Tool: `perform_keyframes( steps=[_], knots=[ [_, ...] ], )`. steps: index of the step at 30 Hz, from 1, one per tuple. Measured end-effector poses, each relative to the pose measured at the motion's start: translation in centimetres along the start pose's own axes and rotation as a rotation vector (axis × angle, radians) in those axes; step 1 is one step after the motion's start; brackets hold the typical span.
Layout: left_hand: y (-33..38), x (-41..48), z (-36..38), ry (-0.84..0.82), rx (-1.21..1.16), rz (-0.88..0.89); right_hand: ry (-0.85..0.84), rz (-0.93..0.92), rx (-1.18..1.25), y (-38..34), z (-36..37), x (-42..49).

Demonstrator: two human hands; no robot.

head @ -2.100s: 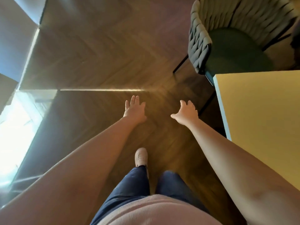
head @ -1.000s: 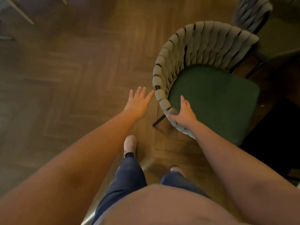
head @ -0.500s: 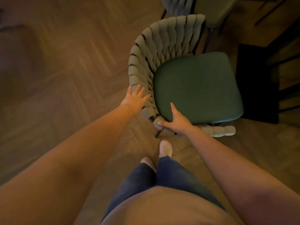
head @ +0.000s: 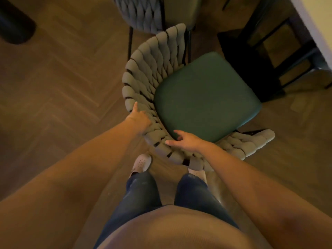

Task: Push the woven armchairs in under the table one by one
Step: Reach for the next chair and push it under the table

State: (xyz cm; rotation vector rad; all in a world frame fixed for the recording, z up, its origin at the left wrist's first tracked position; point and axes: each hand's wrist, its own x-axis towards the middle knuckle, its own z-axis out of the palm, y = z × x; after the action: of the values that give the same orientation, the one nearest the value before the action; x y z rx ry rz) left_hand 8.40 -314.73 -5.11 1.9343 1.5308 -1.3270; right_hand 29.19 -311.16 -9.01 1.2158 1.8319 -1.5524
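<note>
A woven armchair point(head: 152, 69) with a grey braided back and a dark green seat cushion stands right in front of me, its seat facing the table point(head: 316, 29) at the upper right. My left hand point(head: 139, 117) wraps over the left part of the woven backrest, fingers hidden behind the weave. My right hand point(head: 186, 141) lies on the rim of the backrest near the seat, fingers spread flat and not closed around it. The chair's front edge is near the table's black leg frame point(head: 251, 56).
A second woven armchair point(head: 143, 13) stands just beyond the first, at the top. A dark round object point(head: 14, 27) sits on the wooden herringbone floor at the upper left. My feet are right behind the chair's back.
I have stepped up behind the chair. My left hand went from touching the backrest to wrapping over it; my right hand stays on the rim. The table edge has come into view.
</note>
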Motion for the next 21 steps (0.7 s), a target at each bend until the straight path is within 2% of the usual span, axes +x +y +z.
perform_keyframes(
  steps=[5, 7, 11, 15, 17, 21],
  knots=[
    [-3.9, 0.7, 1.5, 0.184, 0.057, 0.154, 0.130, 0.057, 0.268, -2.9, 4.0, 1.3],
    [-5.0, 1.0, 1.7, 0.240, 0.062, 0.201, 0.196, 0.076, 0.171, -3.9, 5.4, 1.5],
    [-6.4, 1.7, 1.7, 0.294, 0.098, 0.227, 0.441, 0.074, -0.084, -5.2, 7.4, 0.5],
    [-6.9, 2.7, 0.8, 0.227, 0.084, 0.210, 0.556, 0.092, -0.358, -4.7, 9.5, 0.3],
    [-6.9, 3.6, 1.1, 0.226, 0.092, 0.221, 0.581, 0.133, -0.378, -4.5, 9.8, 0.6],
    [-7.2, 5.0, 2.4, 0.337, 0.055, 0.236, 0.603, 0.139, -0.386, -4.5, 9.6, 0.8]
  ],
)
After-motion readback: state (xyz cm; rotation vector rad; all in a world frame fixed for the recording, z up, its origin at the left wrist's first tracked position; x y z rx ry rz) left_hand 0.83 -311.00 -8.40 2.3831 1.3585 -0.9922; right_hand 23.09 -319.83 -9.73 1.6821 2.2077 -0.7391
